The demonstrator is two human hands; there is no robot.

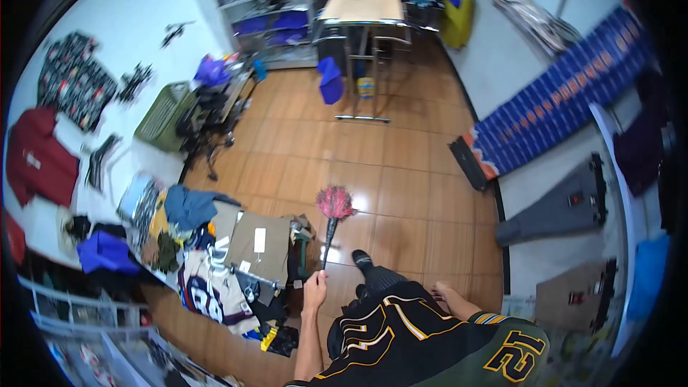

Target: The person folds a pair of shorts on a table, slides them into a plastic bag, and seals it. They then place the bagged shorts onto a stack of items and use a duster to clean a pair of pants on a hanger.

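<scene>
Well, the left hand [315, 289] has its grip clamped round the duster [331, 231] — by the handle end [325, 261], pink head [335, 203] forward.

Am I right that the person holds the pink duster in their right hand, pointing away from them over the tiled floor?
The hand is wrong: the head view shows the pink duster in their left hand, pointing away from them over the tiled floor.

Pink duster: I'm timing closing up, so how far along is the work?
Nothing shows as surely finished. In progress: the left hand holds the pink duster over the tiled floor. Probably left: the heaped clothes, perhaps the stocked back shelves too.
</scene>
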